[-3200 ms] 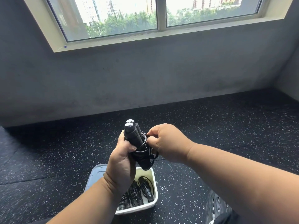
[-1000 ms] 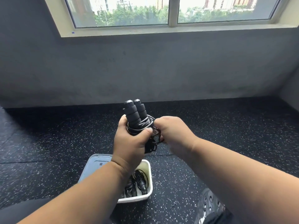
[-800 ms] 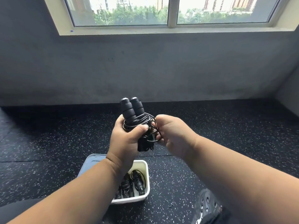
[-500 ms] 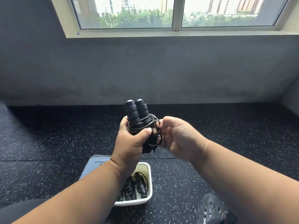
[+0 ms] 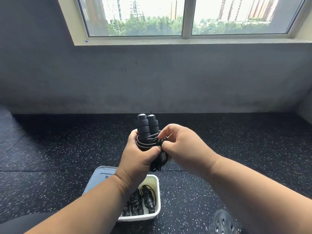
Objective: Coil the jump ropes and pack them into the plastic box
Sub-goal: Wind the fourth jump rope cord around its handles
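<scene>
Head view: we are tying off a coiled jump rope above the box

Our left hand (image 5: 136,159) grips the jump rope (image 5: 147,132), handles paired upright, cord wound round them; our right hand (image 5: 182,147) pinches the loose cord end at the coil's side. The plastic box (image 5: 156,196) sits on the floor (image 5: 59,149) directly below, with other coiled ropes (image 5: 140,200) inside. We judge the wrap nearly finished; next we must tuck the end under a loop, then lower the bundle beside the others
</scene>
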Action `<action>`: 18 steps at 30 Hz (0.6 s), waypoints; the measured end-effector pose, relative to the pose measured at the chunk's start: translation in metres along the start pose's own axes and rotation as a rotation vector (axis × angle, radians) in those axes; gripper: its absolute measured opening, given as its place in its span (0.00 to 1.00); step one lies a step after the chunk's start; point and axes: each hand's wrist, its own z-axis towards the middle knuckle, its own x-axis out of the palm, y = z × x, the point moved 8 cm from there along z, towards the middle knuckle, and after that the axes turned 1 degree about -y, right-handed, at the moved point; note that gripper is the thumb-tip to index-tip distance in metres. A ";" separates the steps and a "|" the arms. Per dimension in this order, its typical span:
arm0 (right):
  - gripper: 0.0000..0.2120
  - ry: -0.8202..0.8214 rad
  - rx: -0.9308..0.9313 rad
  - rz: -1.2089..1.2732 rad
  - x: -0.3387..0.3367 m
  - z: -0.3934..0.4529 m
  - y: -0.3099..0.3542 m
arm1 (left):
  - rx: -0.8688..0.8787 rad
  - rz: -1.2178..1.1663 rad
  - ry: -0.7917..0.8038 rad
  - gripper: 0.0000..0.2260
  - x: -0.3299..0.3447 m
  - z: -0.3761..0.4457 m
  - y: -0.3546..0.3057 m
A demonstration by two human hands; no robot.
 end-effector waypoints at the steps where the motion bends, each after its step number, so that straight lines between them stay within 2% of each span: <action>1: 0.08 -0.021 -0.015 -0.076 -0.002 -0.001 0.002 | 0.011 0.021 0.011 0.27 0.002 0.000 -0.001; 6: 0.05 -0.050 -0.097 -0.446 -0.008 -0.002 0.007 | 0.033 0.183 0.000 0.26 0.000 -0.002 0.008; 8: 0.03 -0.064 -0.157 -0.498 -0.007 -0.005 0.008 | 0.038 0.238 -0.008 0.25 -0.003 0.001 0.011; 10: 0.02 -0.166 -0.316 -0.486 -0.008 -0.010 0.019 | 0.017 0.216 -0.010 0.24 -0.006 0.004 0.013; 13: 0.02 -0.281 -0.629 -0.443 -0.006 -0.022 0.042 | -0.166 0.019 0.050 0.23 0.001 -0.002 0.028; 14: 0.02 -0.281 -0.662 -0.413 -0.004 -0.024 0.044 | -0.230 -0.047 0.091 0.23 0.008 -0.009 0.032; 15: 0.03 -0.276 -0.617 -0.351 -0.005 -0.020 0.041 | -0.271 -0.090 0.115 0.22 0.012 -0.013 0.036; 18: 0.03 -0.200 -0.217 -0.040 -0.012 0.008 0.006 | -0.296 -0.131 0.100 0.18 0.013 -0.013 0.043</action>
